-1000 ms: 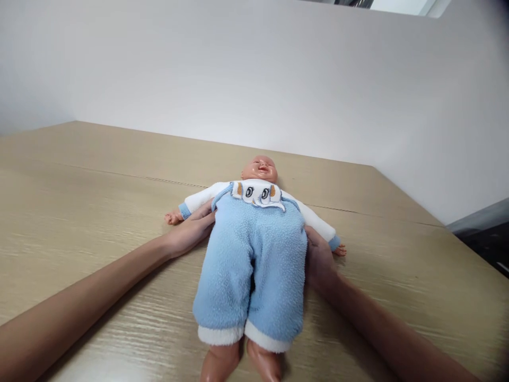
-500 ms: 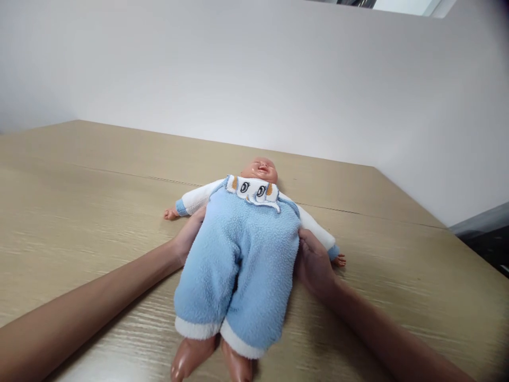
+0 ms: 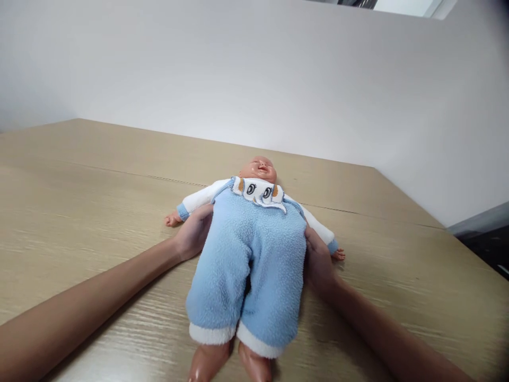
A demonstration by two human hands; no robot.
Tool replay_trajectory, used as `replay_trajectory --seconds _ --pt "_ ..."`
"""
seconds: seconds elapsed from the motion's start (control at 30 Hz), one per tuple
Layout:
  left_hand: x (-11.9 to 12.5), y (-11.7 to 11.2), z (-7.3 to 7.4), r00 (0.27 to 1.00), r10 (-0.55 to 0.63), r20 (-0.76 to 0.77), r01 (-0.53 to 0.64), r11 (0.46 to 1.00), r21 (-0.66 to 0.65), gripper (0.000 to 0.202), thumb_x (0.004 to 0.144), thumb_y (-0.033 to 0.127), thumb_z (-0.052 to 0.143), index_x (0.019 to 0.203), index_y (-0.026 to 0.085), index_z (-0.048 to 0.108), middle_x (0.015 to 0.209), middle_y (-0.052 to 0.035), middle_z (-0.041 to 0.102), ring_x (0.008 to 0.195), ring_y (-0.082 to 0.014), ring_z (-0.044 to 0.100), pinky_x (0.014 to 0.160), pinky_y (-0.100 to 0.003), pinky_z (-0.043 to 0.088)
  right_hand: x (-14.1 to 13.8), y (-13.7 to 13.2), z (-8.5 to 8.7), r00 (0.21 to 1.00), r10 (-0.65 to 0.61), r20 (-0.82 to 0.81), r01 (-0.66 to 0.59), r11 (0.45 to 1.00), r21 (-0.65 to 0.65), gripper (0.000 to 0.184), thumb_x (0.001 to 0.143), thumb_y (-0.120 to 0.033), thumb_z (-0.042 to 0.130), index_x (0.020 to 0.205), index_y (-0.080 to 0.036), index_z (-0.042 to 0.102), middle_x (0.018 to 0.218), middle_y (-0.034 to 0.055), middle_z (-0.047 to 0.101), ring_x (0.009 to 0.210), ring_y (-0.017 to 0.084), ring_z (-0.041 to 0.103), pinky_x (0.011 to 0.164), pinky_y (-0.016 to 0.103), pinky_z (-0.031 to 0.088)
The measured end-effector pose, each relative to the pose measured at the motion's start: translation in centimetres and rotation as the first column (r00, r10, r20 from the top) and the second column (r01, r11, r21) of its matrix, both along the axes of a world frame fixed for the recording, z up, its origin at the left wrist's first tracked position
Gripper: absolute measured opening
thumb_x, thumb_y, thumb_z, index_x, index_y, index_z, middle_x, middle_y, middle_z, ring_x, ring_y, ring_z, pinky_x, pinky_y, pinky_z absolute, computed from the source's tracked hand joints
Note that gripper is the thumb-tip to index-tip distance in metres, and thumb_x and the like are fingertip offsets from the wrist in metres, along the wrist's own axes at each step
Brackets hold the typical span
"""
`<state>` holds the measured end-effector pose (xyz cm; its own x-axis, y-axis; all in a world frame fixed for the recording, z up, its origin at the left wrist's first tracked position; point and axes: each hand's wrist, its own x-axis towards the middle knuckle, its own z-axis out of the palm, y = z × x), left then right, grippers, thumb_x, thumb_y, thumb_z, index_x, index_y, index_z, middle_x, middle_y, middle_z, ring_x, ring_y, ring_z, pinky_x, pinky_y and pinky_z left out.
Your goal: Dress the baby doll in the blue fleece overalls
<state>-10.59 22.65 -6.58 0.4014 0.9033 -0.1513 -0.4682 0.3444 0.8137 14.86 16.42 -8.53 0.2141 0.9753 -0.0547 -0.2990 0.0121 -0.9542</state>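
Observation:
A baby doll (image 3: 259, 168) lies on its back, head away from me and bare feet toward me. It wears light blue fleece overalls (image 3: 254, 239) with white cuffs and an elephant face on the bib, over white sleeves. At the doll's left-hand edge in view, my left hand (image 3: 195, 229) grips its side below the sleeve, most fingers hidden under the fleece. My right hand (image 3: 318, 257) holds the opposite side, thumb on the fabric and other fingers mostly hidden.
Under the doll is a light wooden table (image 3: 99, 212) with a seam running across it. A pale wall (image 3: 238, 79) rises behind its far edge. Something dark (image 3: 485, 239) shows beyond the right edge.
The doll's body and legs have shifted to the right between my hands. Its head has barely moved. Both hands still hold its sides.

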Motion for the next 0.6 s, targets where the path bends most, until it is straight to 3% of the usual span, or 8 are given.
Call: replay_trajectory --seconds 0.1,0.17,0.3,0.47,0.6 --pt "-0.1 0.4 0.4 0.999 0.041 0.003 -0.041 0.998 0.04 0.021 0.075 0.019 0.076 0.079 0.022 0.055 0.071 0.0041 0.059 0.077 -0.0196 0.058 0.083 -0.034 0.051 0.2 -0.1 0.2 0.999 -0.008 -0.045 0.01 0.999 0.034 0.02 0.078 -0.037 0.068 0.097 -0.032 0.064 0.097 0.0009 0.077 0.109 0.031 0.072 0.098 0.044 0.059" --pt "-0.2 0.7 0.5 0.999 0.053 0.003 -0.053 0.996 0.066 0.022 0.072 0.021 0.074 0.077 0.023 0.053 0.068 0.0035 0.055 0.079 -0.0216 0.058 0.086 -0.035 0.05 0.3 -0.2 0.7 0.996 0.06 -0.072 -0.054 0.995 0.086 0.019 0.077 -0.033 0.066 0.096 -0.032 0.064 0.101 0.0017 0.077 0.111 0.031 0.07 0.099 0.044 0.058" --pt "-0.8 1.1 0.3 0.997 0.059 -0.045 -0.048 0.974 0.22 0.016 0.071 0.028 0.068 0.081 0.023 0.058 0.075 0.0 0.058 0.083 -0.0248 0.058 0.081 -0.037 0.048 0.7 -0.1 1.6 0.986 0.161 -0.038 -0.155 0.979 0.134 0.014 0.083 -0.036 0.065 0.096 -0.03 0.067 0.105 0.0038 0.075 0.11 0.031 0.068 0.1 0.043 0.055" --pt "-1.9 1.4 -0.2 0.973 0.135 -0.188 -0.054 0.922 0.383 0.022 0.084 0.04 0.071 0.089 0.021 0.062 0.085 -0.001 0.06 0.083 -0.0211 0.054 0.079 -0.033 0.044 1.7 0.9 1.2 0.986 0.082 0.143 -0.096 0.99 0.098 0.019 0.092 -0.045 0.076 0.098 -0.03 0.066 0.092 -0.0021 0.066 0.093 0.022 0.061 0.09 0.033 0.051" --pt "-2.6 1.7 0.0 0.846 0.218 -0.487 0.02 0.899 0.438 0.033 0.095 0.053 0.069 0.104 0.022 0.066 0.098 -0.0018 0.065 0.095 -0.0227 0.057 0.089 -0.034 0.046 2.7 1.1 0.5 0.878 0.125 0.463 -0.177 0.982 0.07 0.032 0.096 -0.06 0.072 0.096 -0.028 0.064 0.09 -0.002 0.061 0.09 0.022 0.057 0.089 0.034 0.049"
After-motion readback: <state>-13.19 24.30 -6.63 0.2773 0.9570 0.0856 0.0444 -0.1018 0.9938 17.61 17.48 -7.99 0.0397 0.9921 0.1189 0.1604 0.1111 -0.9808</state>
